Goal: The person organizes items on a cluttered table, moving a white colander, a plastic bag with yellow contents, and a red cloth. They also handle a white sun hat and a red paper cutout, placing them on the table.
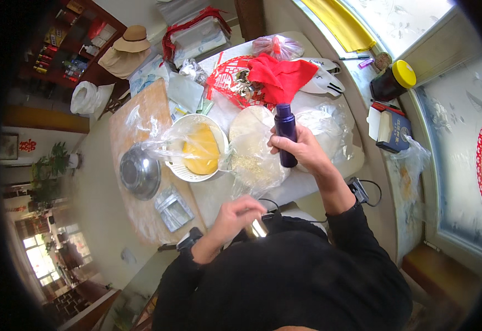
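My right hand is closed around a dark purple bottle, held upright over the table. Lower down, near my chest, my left hand has curled fingers beside a shiny gold-coloured metallic object; whether it grips this cannot be told. A white plastic basket under clear film contains a yellow round mass. Between basket and bottle lies a clear plastic bag with pale flakes or grains. An upturned metal bowl rests left of the basket.
A floury wooden board lies at the left with a grey-patterned box on it. Red cloth and a tied plastic bag are at the back. On the windowsill to the right stand a yellow-lidded jar and a dark blue box.
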The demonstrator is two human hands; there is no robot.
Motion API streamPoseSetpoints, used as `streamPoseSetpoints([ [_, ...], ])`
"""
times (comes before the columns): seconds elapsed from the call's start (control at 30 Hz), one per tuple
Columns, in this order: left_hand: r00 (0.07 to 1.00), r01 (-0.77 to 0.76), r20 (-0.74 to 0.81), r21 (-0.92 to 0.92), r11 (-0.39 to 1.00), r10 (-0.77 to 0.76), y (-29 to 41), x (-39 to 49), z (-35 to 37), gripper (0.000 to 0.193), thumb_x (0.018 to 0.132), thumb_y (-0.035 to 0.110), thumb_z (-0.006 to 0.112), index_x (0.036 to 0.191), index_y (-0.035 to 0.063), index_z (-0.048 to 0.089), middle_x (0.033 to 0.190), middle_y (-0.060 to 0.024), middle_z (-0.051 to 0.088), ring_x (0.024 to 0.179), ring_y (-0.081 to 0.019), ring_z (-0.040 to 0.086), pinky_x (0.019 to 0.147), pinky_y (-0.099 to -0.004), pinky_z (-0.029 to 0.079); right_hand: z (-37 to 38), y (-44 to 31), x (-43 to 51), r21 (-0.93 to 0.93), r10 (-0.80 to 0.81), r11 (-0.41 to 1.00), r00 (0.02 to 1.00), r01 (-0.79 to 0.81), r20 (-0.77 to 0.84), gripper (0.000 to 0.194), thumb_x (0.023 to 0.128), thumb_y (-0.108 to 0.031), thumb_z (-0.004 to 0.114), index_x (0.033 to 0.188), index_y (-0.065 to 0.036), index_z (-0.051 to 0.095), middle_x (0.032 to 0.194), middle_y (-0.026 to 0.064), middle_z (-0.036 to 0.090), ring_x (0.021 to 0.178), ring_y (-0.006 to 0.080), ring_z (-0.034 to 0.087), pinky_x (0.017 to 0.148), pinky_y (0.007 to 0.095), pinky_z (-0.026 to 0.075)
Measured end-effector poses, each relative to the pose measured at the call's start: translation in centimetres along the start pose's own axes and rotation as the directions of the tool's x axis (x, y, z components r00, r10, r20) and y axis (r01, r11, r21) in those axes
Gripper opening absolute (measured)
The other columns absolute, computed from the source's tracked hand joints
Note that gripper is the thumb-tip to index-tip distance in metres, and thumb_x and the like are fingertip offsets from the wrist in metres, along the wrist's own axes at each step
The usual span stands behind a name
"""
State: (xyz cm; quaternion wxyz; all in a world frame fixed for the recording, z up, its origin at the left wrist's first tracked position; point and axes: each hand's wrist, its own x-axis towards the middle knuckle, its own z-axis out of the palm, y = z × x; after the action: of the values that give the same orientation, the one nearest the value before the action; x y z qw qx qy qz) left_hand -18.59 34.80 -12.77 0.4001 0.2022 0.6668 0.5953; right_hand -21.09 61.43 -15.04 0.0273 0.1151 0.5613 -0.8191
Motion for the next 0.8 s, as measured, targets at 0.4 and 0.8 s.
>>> streamPoseSetpoints([
  [0.4,0.574,0.296,0.609,0.470,0.832,-0.548,2.1,-0.9,-5.5,0.035,0.089,0.019,0.070,0.122,0.0084,0.068,0.084,-0.0025,0.069,0.077,-0.0093,0.061,0.071,-0.0274,0.048,-2.0,-0.9,-3.9,0.111,0.094,0.989,0.993,-0.102,0.077,0.032,0.092,-0.024,0.068,0.110,0.000,0.058,0.087,0.0074,0.068,0.075,0.0140,0.066,0.073,0.0279,0.053],
  [0.8,0.814,-0.371,-0.443,0.101,0.923,0.376,8.8,10.1,-1.0,0.034,0.094,0.008,0.063,0.125,-0.0041,0.062,0.090,-0.0003,0.063,0.071,-0.0043,0.053,0.058,-0.0190,0.042,-1.3,-0.2,-7.4,-0.321,-0.058,0.945,0.997,0.070,0.047,0.042,0.084,-0.029,0.078,0.107,-0.001,0.058,0.080,0.0075,0.062,0.070,0.0165,0.061,0.066,0.0326,0.049],
])
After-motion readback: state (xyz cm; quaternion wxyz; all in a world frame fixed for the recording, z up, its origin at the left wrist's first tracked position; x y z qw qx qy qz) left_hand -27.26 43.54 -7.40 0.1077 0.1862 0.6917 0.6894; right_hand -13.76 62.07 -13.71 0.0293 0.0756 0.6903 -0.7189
